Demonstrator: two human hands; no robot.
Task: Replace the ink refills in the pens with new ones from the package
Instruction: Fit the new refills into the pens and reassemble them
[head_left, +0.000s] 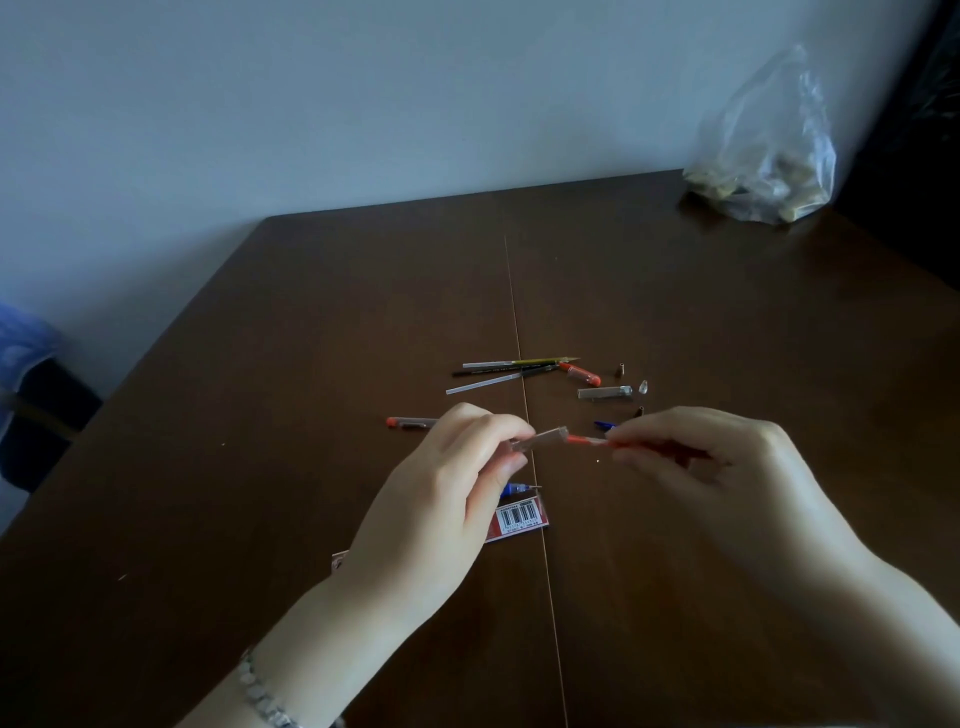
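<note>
My left hand (457, 499) pinches a clear pen barrel (545, 439) above the middle of the brown table (260, 467). My right hand (717, 467) holds a red refill (587, 441) whose tip meets the barrel's open end. Under my left hand lie the red refill package with a barcode (519, 517) and a blue-tipped refill (519, 488). Farther back lie several loose refills (514, 371), a red pen cap (584, 374), a clear barrel piece (605, 393) and small pen tips (643, 386). A red-ended pen (410, 422) rests left of my hand.
A clear plastic bag (763, 156) with small brownish things stands at the table's far right corner against the wall. A dark chair with blue cloth (31, 389) is off the table's left edge. A seam runs down the table's middle.
</note>
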